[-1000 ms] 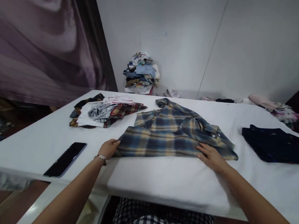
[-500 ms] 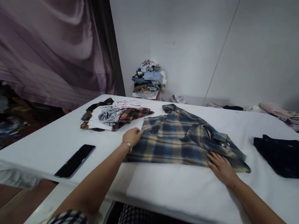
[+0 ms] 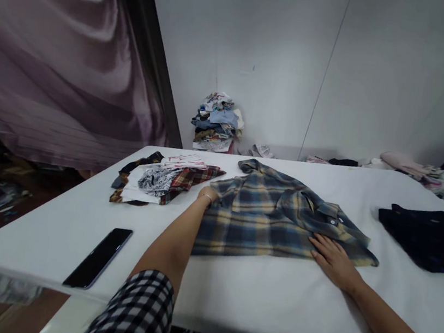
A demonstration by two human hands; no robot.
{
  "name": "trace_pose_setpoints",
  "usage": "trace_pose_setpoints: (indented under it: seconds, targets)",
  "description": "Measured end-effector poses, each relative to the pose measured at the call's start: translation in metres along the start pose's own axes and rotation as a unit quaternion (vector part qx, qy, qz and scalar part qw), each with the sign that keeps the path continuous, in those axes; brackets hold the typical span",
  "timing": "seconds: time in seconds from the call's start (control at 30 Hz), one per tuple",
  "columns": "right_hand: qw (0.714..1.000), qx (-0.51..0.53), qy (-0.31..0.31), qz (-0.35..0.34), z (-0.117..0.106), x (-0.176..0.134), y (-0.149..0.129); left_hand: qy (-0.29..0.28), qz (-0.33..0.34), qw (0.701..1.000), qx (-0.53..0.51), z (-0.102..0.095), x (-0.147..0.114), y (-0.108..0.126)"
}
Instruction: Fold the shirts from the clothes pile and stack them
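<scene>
A blue, grey and yellow plaid shirt (image 3: 255, 221) lies partly folded on the white-covered table (image 3: 266, 294), with its buttons towards the right. At the shirt's left edge, my left hand (image 3: 207, 192) is closed, gripping the fabric there. Its fingertips are mostly hidden from view. My right hand (image 3: 334, 262) rests flat on the near right part of the shirt, fingers stretched out and slightly apart. One sleeve of the shirt reaches away towards the far side of the table.
Left of the shirt lies a pile of folded clothes (image 3: 154, 179). A phone (image 3: 98, 259) sits near the front left edge. Dark folded clothing (image 3: 428, 239) lies at the right. Behind the table, a tall clothes stack (image 3: 217, 124) and more garments (image 3: 423, 170) stand by the wall.
My left hand has moved farther away along the shirt's left edge. My right hand stays flat on the fabric. The view has shifted slightly.
</scene>
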State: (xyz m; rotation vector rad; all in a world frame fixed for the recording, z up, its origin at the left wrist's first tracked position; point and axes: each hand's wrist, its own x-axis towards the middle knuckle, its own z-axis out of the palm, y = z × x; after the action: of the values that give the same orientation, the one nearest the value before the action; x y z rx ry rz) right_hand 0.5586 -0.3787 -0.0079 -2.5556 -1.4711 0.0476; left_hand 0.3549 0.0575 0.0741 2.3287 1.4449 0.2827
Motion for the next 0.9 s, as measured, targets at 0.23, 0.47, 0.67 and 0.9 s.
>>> trace_pose_setpoints:
  seconds: [0.23,0.47,0.67,0.9]
  targets:
    - [1.0,0.013,-0.001,0.001,0.004,0.0,0.005,0.09,-0.102,0.99,0.043,-0.047,0.023,-0.043]
    - [1.0,0.015,0.001,0.003,0.001,-0.001,0.001,0.108,0.145,0.978,0.105,-0.006,-0.006,-0.033]
    - [1.0,0.014,0.002,0.003,-0.008,0.0,-0.006,-0.018,0.101,0.981,0.166,0.011,-0.017,-0.049]
    - [0.998,0.053,0.012,0.009,-0.009,-0.001,-0.008,0.039,0.233,0.952,0.195,0.014,-0.061,-0.047]
